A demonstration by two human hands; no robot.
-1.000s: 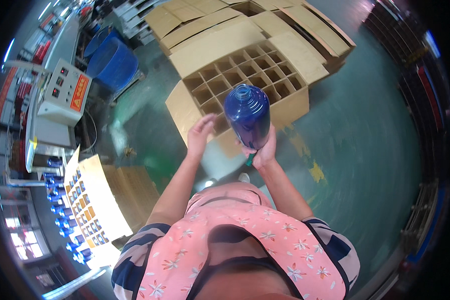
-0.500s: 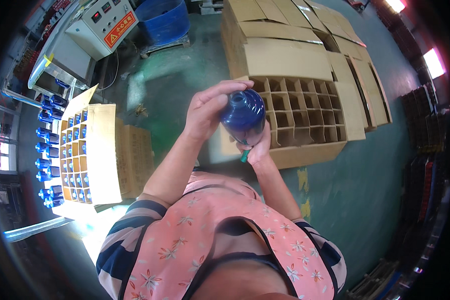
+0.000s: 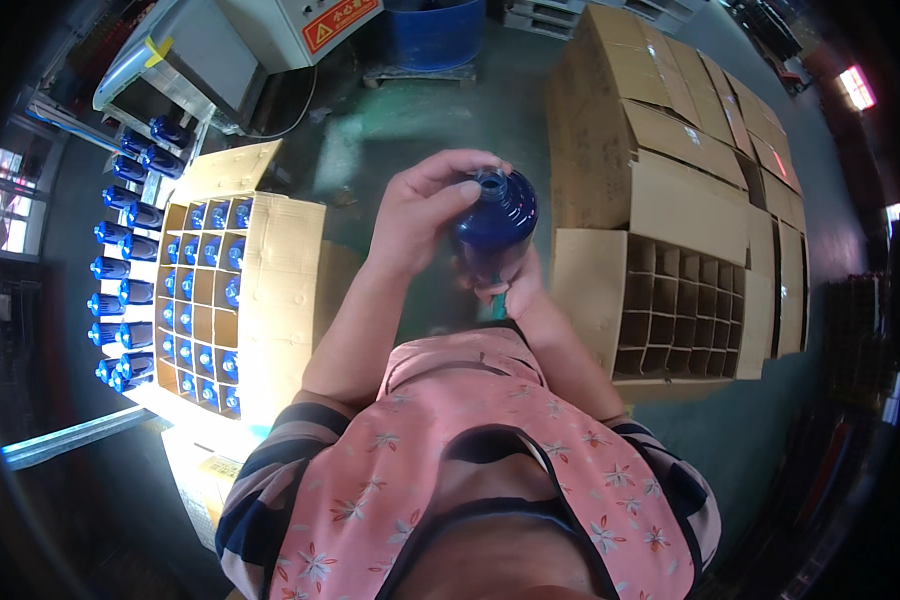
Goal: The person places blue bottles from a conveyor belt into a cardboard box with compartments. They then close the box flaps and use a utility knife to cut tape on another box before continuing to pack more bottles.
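Observation:
In front of my chest I hold a shiny dark blue glass bottle (image 3: 497,225) with its open neck facing up at me. My left hand (image 3: 418,212) is closed round its neck and shoulder, the fingertips beside the mouth. Lower down, my right hand (image 3: 526,292) supports the bottle from below, with most of its fingers hidden behind it. A small green thing (image 3: 499,307) sticks out by the right fingers; its kind is not clear.
To the left stands an open divided carton (image 3: 282,290) partly filled with blue bottles, beside a conveyor line of more blue bottles (image 3: 110,268). At right is an open carton with bare dividers (image 3: 682,312), against stacked cartons (image 3: 660,75). A blue tub (image 3: 435,35) stands behind.
My view has swung left, so the cartons sit further right in it. The bottle has come a little more upright, and both hands have stayed on it.

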